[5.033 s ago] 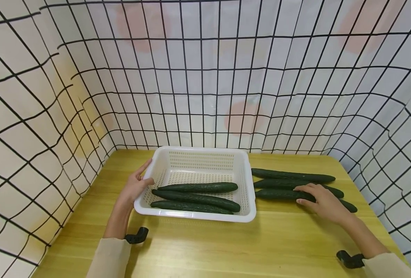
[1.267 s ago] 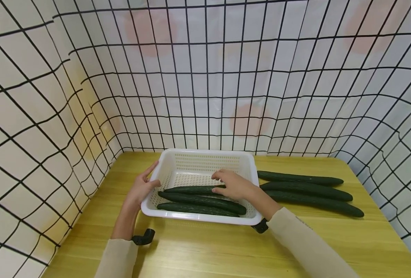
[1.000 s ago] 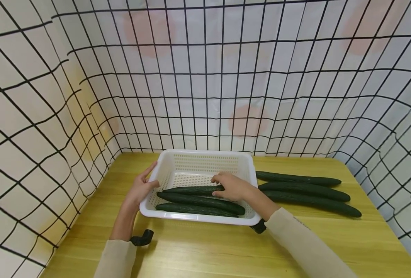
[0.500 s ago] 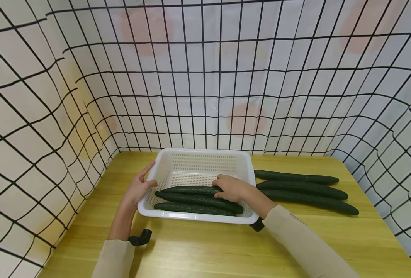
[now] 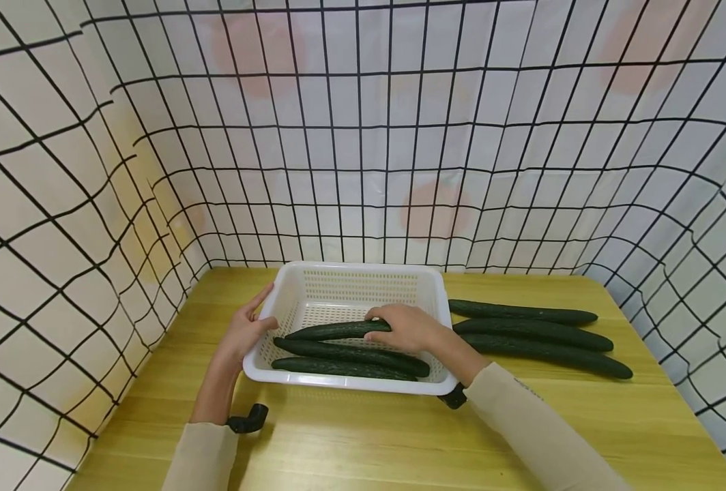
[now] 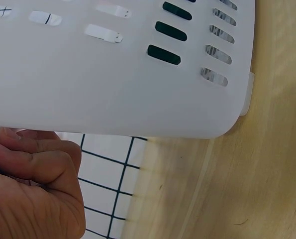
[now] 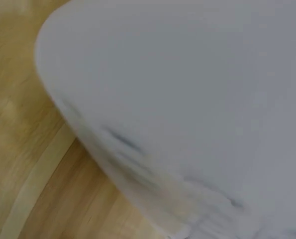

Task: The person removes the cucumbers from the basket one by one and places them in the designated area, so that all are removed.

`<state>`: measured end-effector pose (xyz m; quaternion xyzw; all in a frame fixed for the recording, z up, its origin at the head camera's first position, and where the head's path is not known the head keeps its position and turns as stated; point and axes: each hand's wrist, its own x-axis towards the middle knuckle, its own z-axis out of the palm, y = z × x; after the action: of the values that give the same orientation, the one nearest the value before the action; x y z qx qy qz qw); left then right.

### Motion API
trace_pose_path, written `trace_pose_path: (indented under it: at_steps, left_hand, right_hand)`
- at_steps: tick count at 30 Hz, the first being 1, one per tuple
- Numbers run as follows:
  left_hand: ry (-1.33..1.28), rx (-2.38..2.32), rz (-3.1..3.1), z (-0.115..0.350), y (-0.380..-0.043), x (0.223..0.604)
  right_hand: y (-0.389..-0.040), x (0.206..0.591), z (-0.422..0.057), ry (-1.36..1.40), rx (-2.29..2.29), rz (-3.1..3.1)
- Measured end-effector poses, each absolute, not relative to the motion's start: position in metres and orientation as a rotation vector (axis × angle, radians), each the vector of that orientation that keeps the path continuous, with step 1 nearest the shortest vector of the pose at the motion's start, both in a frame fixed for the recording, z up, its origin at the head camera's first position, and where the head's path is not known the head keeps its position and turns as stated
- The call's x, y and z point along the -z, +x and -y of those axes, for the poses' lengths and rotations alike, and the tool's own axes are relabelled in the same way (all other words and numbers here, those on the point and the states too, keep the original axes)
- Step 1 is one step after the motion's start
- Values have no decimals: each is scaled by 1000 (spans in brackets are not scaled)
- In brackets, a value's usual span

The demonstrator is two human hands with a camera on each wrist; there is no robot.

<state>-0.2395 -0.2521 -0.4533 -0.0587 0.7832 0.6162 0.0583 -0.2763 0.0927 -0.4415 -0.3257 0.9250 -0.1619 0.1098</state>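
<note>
A white perforated plastic basket (image 5: pixel 346 383) stands on the table with three dark green cucumbers inside. My left hand (image 5: pixel 242 335) grips its left rim, and in the left wrist view the bent fingers (image 6: pixel 48 162) meet the basket's edge. Reaching over the right side, my right hand (image 5: pixel 409 329) pinches the right end of the rearmost cucumber (image 5: pixel 332 331), which is slightly raised at that end. The middle cucumber (image 5: pixel 353 352) and front cucumber (image 5: pixel 338 368) lie in front of it. The basket wall (image 7: pixel 162 89) fills most of the right wrist view, hiding the right hand there.
Right of the basket, three more cucumbers (image 5: pixel 544 351) lie side by side on the wooden table (image 5: pixel 375 436). Black wire mesh (image 5: pixel 363 170) over pale patterned sheeting encloses the back and both sides.
My right hand moved from the cucumbers on the table into the basket. It then took hold of the rearmost cucumber and tilted its right end up. My left hand stayed on the rim.
</note>
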Motion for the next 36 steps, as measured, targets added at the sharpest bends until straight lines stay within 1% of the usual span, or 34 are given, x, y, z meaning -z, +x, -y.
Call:
trace_pose_path:
  at_steps: [5,15,23,36]
  left_hand:
    - [-170,-1840,-2390,252,-239,453]
    - [-144,-1848,-2393,254,-239,450]
    - [-145,-1857,-2389,255,-239,453]
    - [-155,-1869,-2355,253,-241,456]
  right_hand:
    - [-274,437,-96,-1012,525,-2838]
    - [-269,411,-113,-1099,623,-2958]
    - [-260,399,-137,-1034,760,-2961]
    - [-251,405,-189,-918,818,-2970]
